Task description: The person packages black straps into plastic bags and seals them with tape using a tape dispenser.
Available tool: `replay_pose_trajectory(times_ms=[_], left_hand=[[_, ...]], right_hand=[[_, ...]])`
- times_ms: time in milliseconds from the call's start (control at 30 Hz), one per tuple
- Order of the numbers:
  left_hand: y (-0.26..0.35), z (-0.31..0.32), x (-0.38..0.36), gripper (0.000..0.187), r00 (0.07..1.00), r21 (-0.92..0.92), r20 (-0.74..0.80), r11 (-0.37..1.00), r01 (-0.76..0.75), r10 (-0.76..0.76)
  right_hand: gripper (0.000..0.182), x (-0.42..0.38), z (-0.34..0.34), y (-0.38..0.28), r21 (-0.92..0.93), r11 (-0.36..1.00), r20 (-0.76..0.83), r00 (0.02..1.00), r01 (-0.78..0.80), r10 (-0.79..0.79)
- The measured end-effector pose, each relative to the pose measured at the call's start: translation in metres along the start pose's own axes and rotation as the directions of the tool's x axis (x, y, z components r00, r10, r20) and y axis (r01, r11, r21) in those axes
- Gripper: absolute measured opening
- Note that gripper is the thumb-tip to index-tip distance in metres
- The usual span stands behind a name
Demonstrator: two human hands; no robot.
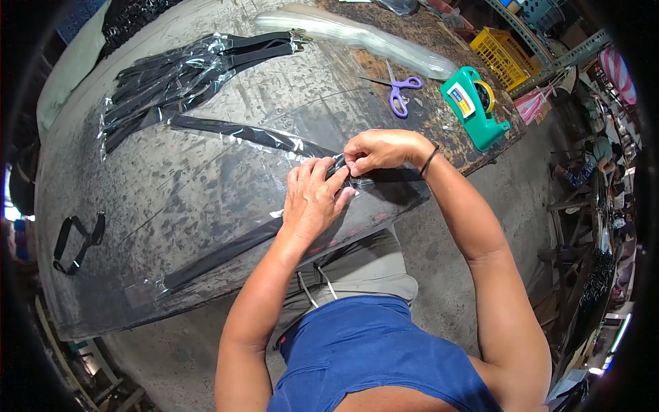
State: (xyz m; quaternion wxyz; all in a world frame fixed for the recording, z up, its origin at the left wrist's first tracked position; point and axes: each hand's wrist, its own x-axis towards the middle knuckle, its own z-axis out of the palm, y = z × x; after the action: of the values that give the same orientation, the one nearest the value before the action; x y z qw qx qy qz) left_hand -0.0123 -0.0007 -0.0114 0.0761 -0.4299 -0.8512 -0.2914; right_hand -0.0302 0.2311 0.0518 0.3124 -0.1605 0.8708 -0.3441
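My left hand (316, 196) rests on the tabletop with its fingers stretched out over a black strap in a clear plastic sleeve (254, 135). Its index fingertip meets the fingers of my right hand (384, 150), which pinch the sleeve at the strap's near end; the exact grip is partly hidden. A second sleeved black strap (220, 259) runs along the table's front edge, passing by my left wrist. Up and to the left lies a pile of black straps in clear plastic (178, 75), with metal clips at one end.
Purple-handled scissors (396, 93) lie partly spread near a green tape dispenser (473, 110). Behind them stretches a bundle of clear plastic sleeves (357, 38). A looped black strap (79, 244) sits at the table's left. Beyond the right edge is a yellow crate (501, 58).
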Motion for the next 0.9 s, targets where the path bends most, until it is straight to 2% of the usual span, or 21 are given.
replay_pose_trajectory(times_ms=[67, 400, 800, 867, 900], left_hand=[[-0.001, 0.000, 0.000, 0.043, 1.000, -0.006, 0.003, 1.000, 0.003, -0.003], [-0.001, 0.000, 0.001, 0.043, 1.000, -0.009, 0.000, 1.000, 0.000, 0.000], [-0.002, 0.001, 0.000, 0.046, 1.000, -0.013, 0.018, 1.000, 0.006, -0.006], [-0.002, 0.001, 0.000, 0.046, 1.000, -0.009, 0.014, 1.000, 0.005, -0.005], [-0.002, 0.002, -0.001, 0.046, 1.000, -0.004, 0.011, 1.000, 0.004, -0.004]], right_hand=[[0.029, 0.004, -0.001, 0.001, -0.071, 0.997, 0.009, 1.000, -0.013, 0.013], [0.030, 0.006, 0.001, 0.000, -0.100, 0.995, 0.003, 1.000, -0.009, 0.009], [0.025, 0.003, 0.019, -0.003, -0.196, 0.977, -0.144, 0.988, -0.082, 0.054], [0.024, 0.002, 0.025, -0.001, -0.248, 0.967, -0.261, 0.965, -0.063, -0.004], [0.024, 0.001, 0.028, -0.002, -0.249, 0.966, -0.260, 0.966, -0.064, -0.003]])
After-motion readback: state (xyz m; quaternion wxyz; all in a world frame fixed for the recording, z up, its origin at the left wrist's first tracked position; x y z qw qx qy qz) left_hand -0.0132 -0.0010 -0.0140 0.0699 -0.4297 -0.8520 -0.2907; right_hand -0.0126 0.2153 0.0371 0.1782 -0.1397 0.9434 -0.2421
